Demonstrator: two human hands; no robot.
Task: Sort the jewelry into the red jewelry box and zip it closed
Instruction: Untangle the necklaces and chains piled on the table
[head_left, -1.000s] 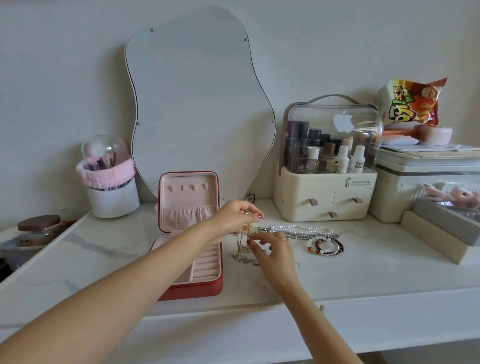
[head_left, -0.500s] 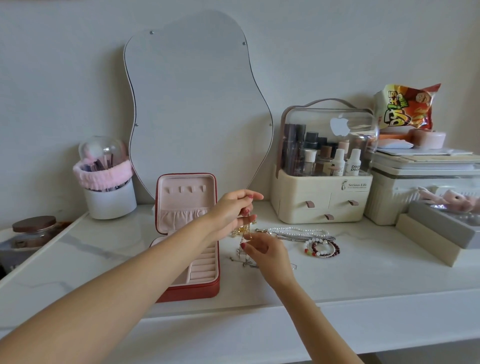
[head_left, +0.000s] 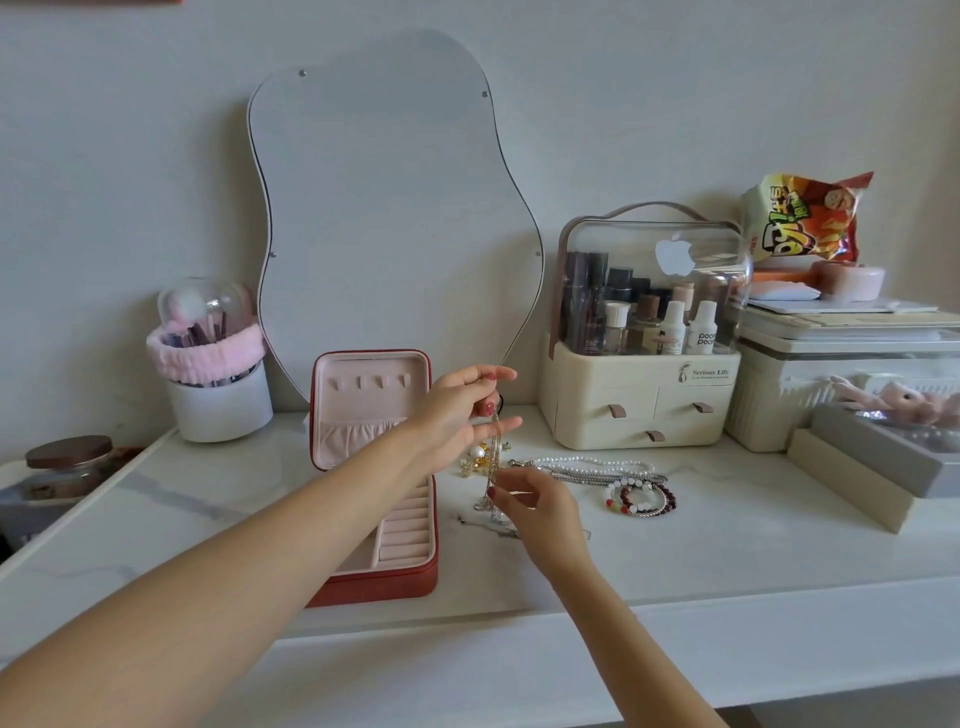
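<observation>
Two hands were busy over a white marble-look table. The left hand pinched the top of a thin gold chain between thumb and fingers, with the other fingers spread out. The chain hung straight down, and the right hand pinched its lower part, where it met a little tangled heap that was too small and blurry to tell apart. The left arm hid part of the red jewelry box, which stood open just left of the hands, its lid upright. The box was soft pink inside, with small hooks, a gathered pocket and padded ring rolls. Some gold bits and a round pearl lay behind the chain. To the right lay a pearl necklace, a silver rope chain and beaded bracelets in red and white. A cream makeup case with a clear lid read "Serious Life", had an apple sticker, and held a bottle marked "poor poor". A shiny snack bag had letters I could not read. A wavy mirror leaned on the wall. A white cup with a fluffy pink band held brushes. A jar with a brown lid was cut off at the left.
</observation>
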